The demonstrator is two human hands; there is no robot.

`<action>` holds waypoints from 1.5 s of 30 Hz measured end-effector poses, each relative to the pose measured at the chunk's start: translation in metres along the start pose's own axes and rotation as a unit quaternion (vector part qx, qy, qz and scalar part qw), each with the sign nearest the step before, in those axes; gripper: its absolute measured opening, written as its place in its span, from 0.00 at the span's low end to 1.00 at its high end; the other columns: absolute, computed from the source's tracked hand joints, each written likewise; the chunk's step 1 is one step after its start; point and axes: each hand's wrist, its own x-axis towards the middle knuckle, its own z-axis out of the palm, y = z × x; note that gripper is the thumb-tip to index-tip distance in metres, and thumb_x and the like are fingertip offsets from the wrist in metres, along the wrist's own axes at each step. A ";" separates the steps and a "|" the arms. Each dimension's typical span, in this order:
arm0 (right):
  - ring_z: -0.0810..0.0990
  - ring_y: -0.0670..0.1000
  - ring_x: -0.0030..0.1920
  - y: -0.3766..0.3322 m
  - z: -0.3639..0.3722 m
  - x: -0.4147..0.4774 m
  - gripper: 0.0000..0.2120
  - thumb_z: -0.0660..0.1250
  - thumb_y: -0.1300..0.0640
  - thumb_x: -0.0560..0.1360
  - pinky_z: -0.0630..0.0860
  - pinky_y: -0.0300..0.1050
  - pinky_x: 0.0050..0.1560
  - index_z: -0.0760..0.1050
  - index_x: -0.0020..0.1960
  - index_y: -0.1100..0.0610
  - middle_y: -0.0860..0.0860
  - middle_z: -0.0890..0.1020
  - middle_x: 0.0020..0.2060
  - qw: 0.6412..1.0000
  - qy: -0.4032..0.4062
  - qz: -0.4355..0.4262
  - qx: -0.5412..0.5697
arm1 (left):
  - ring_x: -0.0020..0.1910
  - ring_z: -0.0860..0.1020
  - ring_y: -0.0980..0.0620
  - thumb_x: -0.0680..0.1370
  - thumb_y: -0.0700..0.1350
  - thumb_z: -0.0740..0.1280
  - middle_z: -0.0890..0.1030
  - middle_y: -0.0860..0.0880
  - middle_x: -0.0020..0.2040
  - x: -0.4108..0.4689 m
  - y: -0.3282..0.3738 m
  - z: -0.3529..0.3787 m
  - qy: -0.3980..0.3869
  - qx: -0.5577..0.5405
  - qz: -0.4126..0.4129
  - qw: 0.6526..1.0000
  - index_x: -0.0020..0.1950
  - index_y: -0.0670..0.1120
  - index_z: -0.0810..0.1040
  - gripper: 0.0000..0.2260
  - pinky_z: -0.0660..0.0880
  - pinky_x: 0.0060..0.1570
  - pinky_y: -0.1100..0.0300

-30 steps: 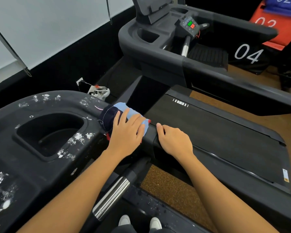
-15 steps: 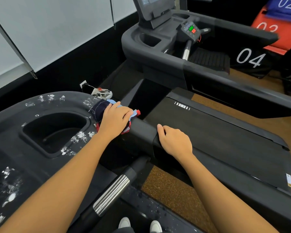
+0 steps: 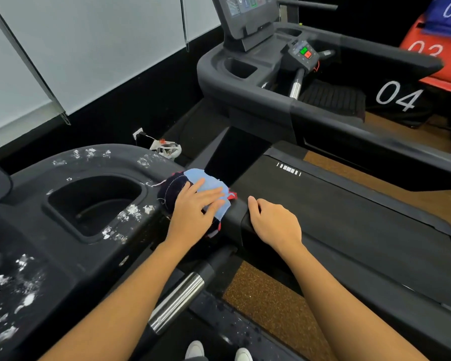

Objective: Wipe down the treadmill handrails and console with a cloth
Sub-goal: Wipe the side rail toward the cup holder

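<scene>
Two shoes [image 3: 218, 353] at the bottom edge, then a steel grip bar [image 3: 177, 303]. Above it, the left hand [image 3: 193, 212] lies flat, fingers spread, pressing the cloth [image 3: 206, 185] onto the handrail [image 3: 235, 212] where it meets the console [image 3: 63, 230]. The right hand [image 3: 274, 222] curls over the rail, bracing. Step in hand: wiping the rail. White specks remain around the cup well [image 3: 94, 201]; likely next, sweep left. Beyond, a second treadmill [image 3: 271, 100].

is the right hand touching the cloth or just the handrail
Apart. The head view shows the right hand resting on the handrail, with bare black rail between it and the cloth under the left hand.
</scene>
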 end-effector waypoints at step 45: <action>0.79 0.58 0.40 -0.006 -0.008 -0.009 0.20 0.45 0.51 0.82 0.78 0.51 0.43 0.71 0.50 0.61 0.55 0.80 0.41 0.995 -0.023 -0.055 -0.081 | 0.50 0.72 0.52 0.76 0.51 0.65 0.57 0.42 0.74 -0.026 0.064 0.013 0.125 -0.262 -0.373 0.881 0.46 0.53 0.78 0.03 0.68 0.49 0.63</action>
